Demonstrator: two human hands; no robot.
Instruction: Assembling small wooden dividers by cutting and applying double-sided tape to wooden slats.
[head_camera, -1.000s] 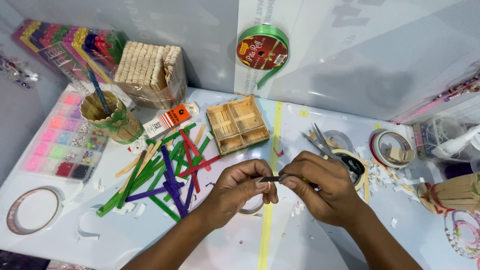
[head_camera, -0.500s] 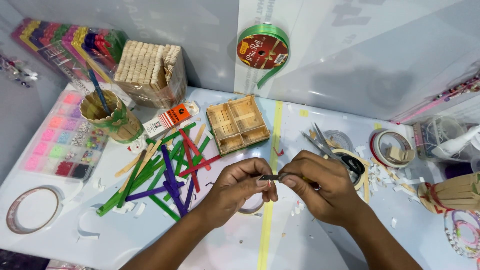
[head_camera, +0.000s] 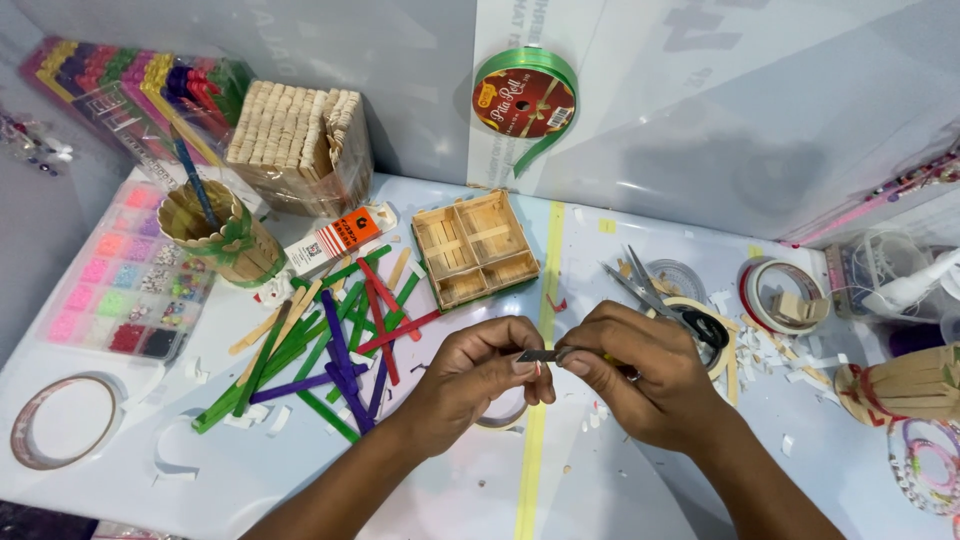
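Both my hands meet over the middle of the white table (head_camera: 450, 500). My left hand (head_camera: 478, 378) and my right hand (head_camera: 640, 370) each pinch an end of a small thin dark strip (head_camera: 541, 355), held level between the fingertips. Under the left hand part of a clear tape ring (head_camera: 503, 417) shows. Just left of the hands lies a loose pile of coloured craft sticks (head_camera: 335, 345) in green, purple, red and plain wood. Beyond the hands sits a small square tray of wooden sticks (head_camera: 475, 248) with compartments.
Scissors (head_camera: 665, 300) and tape rolls (head_camera: 775, 290) lie at the right, with paper scraps. A stick-built cup (head_camera: 215, 232), a glue tube (head_camera: 335, 240), a bundle of plain sticks (head_camera: 300, 145), a bead organiser (head_camera: 120, 280) and a green ribbon spool (head_camera: 524, 100) stand behind. A tape ring (head_camera: 55, 435) lies near left.
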